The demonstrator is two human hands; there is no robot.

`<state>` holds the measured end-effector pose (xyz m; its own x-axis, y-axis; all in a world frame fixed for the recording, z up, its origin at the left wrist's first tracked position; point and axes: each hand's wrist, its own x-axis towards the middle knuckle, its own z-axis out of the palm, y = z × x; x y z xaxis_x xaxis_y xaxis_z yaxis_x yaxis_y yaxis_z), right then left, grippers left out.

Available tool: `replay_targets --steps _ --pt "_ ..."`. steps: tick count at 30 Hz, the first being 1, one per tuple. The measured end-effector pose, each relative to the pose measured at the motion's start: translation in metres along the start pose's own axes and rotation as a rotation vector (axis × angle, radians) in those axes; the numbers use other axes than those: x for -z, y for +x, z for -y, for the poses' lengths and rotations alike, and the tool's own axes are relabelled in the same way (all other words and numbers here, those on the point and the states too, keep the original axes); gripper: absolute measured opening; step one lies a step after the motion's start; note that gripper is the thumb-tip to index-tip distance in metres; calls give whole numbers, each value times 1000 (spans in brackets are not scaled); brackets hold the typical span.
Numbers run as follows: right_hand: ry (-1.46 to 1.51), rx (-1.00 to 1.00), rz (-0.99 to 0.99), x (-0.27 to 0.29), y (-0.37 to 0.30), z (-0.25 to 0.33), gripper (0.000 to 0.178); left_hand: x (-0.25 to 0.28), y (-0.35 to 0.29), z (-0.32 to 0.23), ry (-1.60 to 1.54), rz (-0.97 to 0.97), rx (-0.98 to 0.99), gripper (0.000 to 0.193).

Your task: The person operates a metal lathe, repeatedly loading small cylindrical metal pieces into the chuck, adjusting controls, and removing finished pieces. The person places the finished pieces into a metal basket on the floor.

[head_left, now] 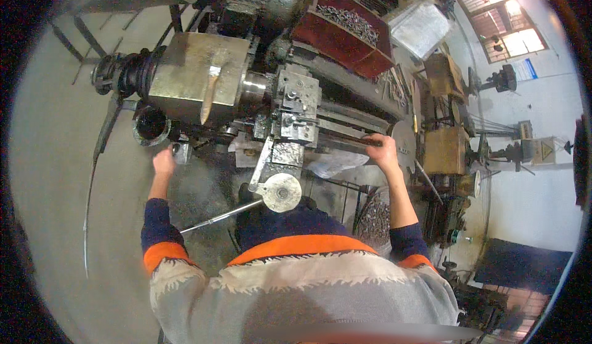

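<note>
I stand at a small metal lathe, its square headstock cover [179,66] at the left. My left hand [163,160] is closed below a dark round cup-shaped part [151,126], beside a small grey metal block [182,153]; what its fingers hold is hidden. My right hand [383,153] is closed at the right end of the lathe bed, by a dark bar [348,139]; its grip is too small to make out. Between my hands sits the tool post [298,91], just right of the shiny spindle end [254,85]. A wooden-handled brush [209,100] lies on the headstock cover.
A red bin [342,29] of small metal parts stands behind the bed, near a motor [253,1]. A round handwheel [282,193] and a long metal lever [222,216] jut toward my body. More machines [445,149] stand at the right.
</note>
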<state>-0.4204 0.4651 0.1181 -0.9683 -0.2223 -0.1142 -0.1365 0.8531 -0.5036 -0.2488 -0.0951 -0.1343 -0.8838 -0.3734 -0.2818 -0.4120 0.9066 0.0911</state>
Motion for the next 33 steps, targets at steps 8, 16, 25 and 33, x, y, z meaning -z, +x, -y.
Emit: replay_targets --steps 8,16,25,33 --pt "-65 -141 -64 29 -32 -77 25 -3 -7 8 -131 -52 102 36" --pt "-374 -446 -206 90 -37 -259 35 18 -76 19 -323 7 208 36" --pt "-720 -580 233 111 -44 -426 52 47 -216 29 -524 -1 468 32" --pt "-678 -637 234 91 -49 -468 35 34 -262 13 -1114 -280 843 38"
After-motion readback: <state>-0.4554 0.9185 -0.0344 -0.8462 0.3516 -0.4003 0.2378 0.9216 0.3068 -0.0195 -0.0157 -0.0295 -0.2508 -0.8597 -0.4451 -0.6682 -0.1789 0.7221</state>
